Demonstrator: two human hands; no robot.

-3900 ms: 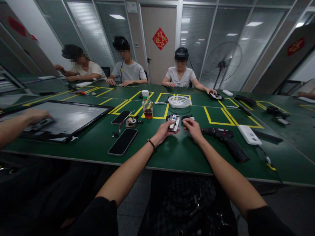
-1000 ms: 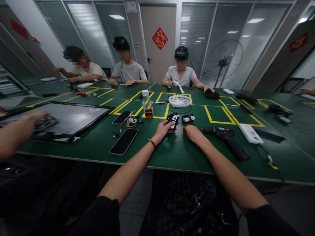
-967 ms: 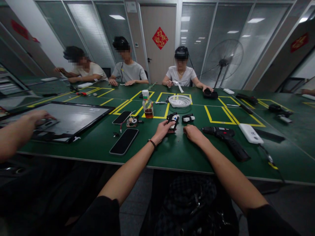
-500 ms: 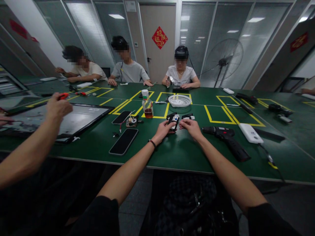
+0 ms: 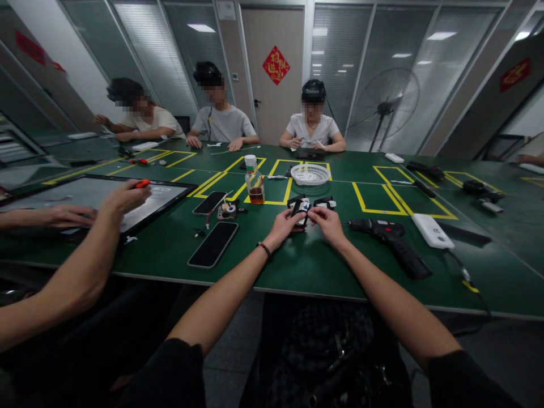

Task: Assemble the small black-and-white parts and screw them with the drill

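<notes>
Two hands meet on one small black module (image 5: 301, 207) with a white face, held just above the table (image 5: 297, 266), in front of the basket (image 5: 310, 175); left hand (image 5: 284, 225) wraps it from the left, fingers closed on its body; right hand (image 5: 328, 222) comes in from the right, fingers drawn narrow, tips on the module's right edge; can't tell if they pinch it or only touch.

Second black part (image 5: 325, 202) lies on the table just behind the right hand, apart from the module; drill (image 5: 393, 242) lies right of the right hand, near, not touched; white box (image 5: 431, 232) just past the drill.

Left of the left hand: near phone (image 5: 212, 245) face up; far phone (image 5: 209, 203) behind it; small wired part (image 5: 228, 211) between the far phone and the module; bottle (image 5: 255, 182) with dark liquid stands upright behind that.

Far left: co-worker's hand (image 5: 123, 198) holds a red-handled tool (image 5: 142, 183) over a big flat panel (image 5: 165, 192); their other hand (image 5: 63, 215) rests on the panel; three people sit across the table.
</notes>
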